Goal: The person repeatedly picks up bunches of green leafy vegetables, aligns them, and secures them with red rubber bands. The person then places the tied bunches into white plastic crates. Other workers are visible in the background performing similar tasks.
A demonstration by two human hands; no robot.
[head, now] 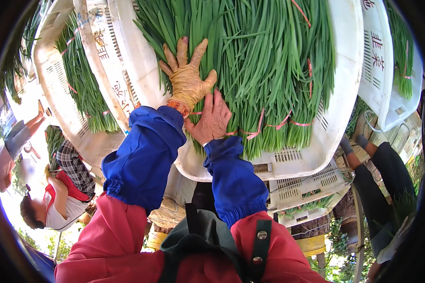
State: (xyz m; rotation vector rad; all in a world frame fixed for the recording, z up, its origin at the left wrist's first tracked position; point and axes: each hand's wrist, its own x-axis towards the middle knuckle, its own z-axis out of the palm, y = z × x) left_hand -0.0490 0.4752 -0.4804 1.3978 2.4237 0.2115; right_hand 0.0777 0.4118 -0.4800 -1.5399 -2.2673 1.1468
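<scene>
My left hand point(188, 79), in a stained yellowish glove, lies palm down with fingers spread on the leaves of garlic chives point(198, 21). Just below it, my bare right hand point(211, 116) rests over the stem end of a bundle at the left of the row. Its thumb and fingers are apart across the stems; whether they grip is hidden. Several more bundles point(272, 136) lie side by side, stems toward me, bound with pink ties point(258, 123). All of them lie in a white plastic crate point(216, 171) with slotted walls.
Another white crate with chives point(86, 85) stands at left, and one with handwriting point(373, 53) at right. Further crates point(304, 184) are stacked beneath mine. One person point(62, 198) at left holds a chive bundle point(53, 143); another person's legs point(379, 184) show at right.
</scene>
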